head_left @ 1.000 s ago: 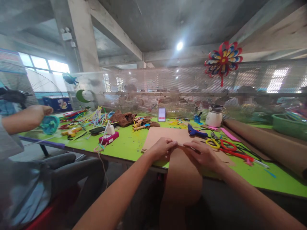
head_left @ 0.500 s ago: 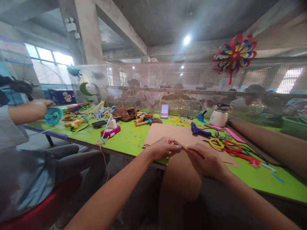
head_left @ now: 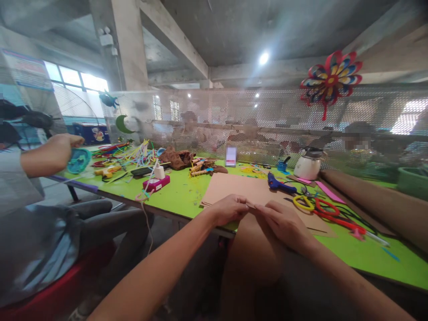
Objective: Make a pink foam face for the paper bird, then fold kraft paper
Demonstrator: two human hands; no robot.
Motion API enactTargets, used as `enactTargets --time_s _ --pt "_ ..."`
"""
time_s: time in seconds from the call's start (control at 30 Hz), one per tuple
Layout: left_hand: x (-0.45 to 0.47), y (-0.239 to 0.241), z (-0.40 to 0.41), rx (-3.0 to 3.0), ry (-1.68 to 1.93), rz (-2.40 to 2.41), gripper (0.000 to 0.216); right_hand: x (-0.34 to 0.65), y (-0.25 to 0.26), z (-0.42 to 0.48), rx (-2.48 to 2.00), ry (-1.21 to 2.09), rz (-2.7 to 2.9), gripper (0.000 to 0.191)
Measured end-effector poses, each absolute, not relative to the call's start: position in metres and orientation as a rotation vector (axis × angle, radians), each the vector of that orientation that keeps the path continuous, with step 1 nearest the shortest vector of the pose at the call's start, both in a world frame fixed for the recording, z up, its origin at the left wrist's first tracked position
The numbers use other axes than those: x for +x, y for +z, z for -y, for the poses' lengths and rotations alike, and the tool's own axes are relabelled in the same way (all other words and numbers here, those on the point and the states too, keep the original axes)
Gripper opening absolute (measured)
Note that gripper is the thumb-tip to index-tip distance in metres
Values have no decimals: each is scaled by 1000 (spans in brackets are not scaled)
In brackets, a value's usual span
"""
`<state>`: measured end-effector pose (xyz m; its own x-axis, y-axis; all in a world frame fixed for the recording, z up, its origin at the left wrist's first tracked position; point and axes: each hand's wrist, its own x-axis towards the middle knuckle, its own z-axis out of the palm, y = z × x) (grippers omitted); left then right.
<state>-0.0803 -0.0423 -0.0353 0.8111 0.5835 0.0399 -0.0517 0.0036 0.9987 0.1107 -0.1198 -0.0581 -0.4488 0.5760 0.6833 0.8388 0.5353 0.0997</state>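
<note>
A piece of brown kraft paper (head_left: 252, 254) hangs down in front of me over the table's front edge. My left hand (head_left: 230, 208) is closed, pinching its upper edge between thumb and fingers. Right beside it, my right hand (head_left: 286, 225) presses the same edge with its fingertips, which nearly meet those of the left. Under and beyond my hands, flat brown paper sheets (head_left: 240, 185) lie on the green table (head_left: 177, 198). A blue glue gun (head_left: 281, 183) rests on them. Yellow-handled scissors (head_left: 303, 203) and red-handled scissors (head_left: 327, 207) lie right of my hands.
On the left a co-worker's hand (head_left: 72, 140) is by a round teal piece (head_left: 79, 160). A pink power strip (head_left: 156, 183) trails a cord over the edge. A white kettle (head_left: 306, 166) and a brown paper roll (head_left: 371, 196) stand right. A phone (head_left: 230, 157) leans at the mesh partition (head_left: 210, 104).
My right fingertips have come closer to my left hand along the paper's edge. The view has shifted slightly, so the surroundings sit a little further right.
</note>
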Motion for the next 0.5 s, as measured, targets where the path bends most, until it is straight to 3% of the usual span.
enactTargets --time_s 0.23,0.5 --pt "-82 -38 45 1438 523 -469 23 113 -59 125 -1088 -733 2187 29" --pt "-83 -37 49 1369 536 -447 13 112 -61 124 -1095 -741 2257 30"
